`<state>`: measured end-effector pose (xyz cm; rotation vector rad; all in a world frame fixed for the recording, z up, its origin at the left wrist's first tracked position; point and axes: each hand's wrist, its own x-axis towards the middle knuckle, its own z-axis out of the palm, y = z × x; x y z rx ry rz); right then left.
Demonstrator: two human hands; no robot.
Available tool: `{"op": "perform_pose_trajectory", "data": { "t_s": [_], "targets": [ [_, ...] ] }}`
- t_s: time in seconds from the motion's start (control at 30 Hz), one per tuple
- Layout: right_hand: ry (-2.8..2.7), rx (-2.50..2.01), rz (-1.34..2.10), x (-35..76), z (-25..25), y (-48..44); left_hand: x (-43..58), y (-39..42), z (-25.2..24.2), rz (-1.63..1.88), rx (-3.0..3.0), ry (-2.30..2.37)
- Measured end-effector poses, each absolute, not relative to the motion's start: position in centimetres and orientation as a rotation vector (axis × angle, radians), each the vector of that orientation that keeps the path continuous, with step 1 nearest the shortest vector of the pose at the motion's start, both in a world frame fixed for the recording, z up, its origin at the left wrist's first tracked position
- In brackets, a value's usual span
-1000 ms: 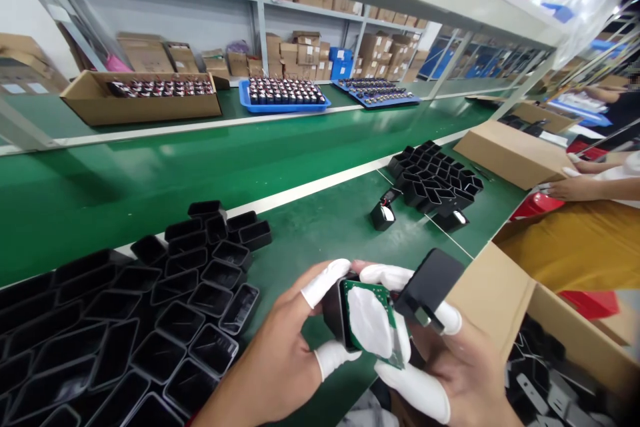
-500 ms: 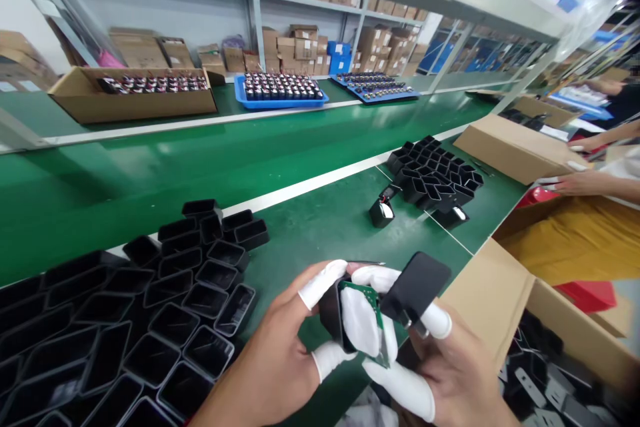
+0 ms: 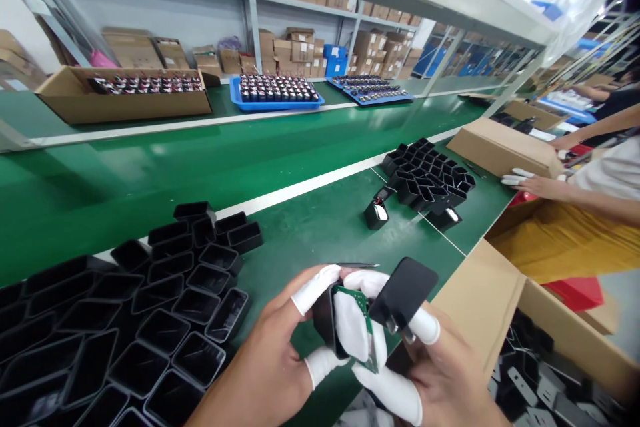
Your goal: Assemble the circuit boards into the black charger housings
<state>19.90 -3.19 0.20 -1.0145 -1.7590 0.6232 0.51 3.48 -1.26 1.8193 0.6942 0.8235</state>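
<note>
My left hand (image 3: 285, 340), with white finger covers, grips a black plastic case (image 3: 326, 320) from its left side. Fingers of my right hand (image 3: 425, 367) close on a green circuit board (image 3: 371, 347) at the open mouth of the case. A white pad (image 3: 351, 325) lies against the board, which sits partly inside the case. Between the fingers of my right hand is also a black cover (image 3: 405, 293) with metal prongs, tilted above the board. The inside of the case is mostly hidden.
Many open black cases (image 3: 165, 327) cover the bench at left; another cluster (image 3: 430, 173) stands farther back. A part-assembled unit (image 3: 377, 213) sits near it. At right, a carton (image 3: 575, 340) holds black parts, and a co-worker's hand (image 3: 535, 183) touches a cardboard box (image 3: 505, 147).
The view has shifted slightly, so the bench items and my hands appear a little farther left. My grip on the parts looks the same. The co-worker's hand has moved on the box.
</note>
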Motion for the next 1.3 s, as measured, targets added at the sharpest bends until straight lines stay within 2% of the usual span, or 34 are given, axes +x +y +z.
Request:
{"op": "perform_pose_trajectory", "data": {
  "t_s": [0.6,0.77,0.9,1.0,1.17,1.3],
  "targets": [
    [-1.903,-1.192,0.555,19.7,1.4,-3.5,0.3,3.6,-1.2,0.785,1.801,0.663],
    [-1.728,-1.396,0.831,19.7,0.1,-4.2,0.5,3.7,-1.5,0.862,1.694,0.649],
    [-1.371,-1.171,1.109,19.3,-1.9,-4.7,1.1,3.7,-1.6,0.936,1.488,0.617],
    [-1.142,-1.095,1.167,18.1,-3.0,-4.7,1.5,3.6,-1.8,0.936,1.471,0.614],
    [-0.89,-1.213,1.26,16.0,-3.8,-4.0,1.9,2.7,-3.3,0.953,1.634,0.733],
    [-0.774,-1.061,1.304,15.2,-3.8,-3.2,2.1,2.1,-4.0,0.978,1.644,0.764]
  ]
}}
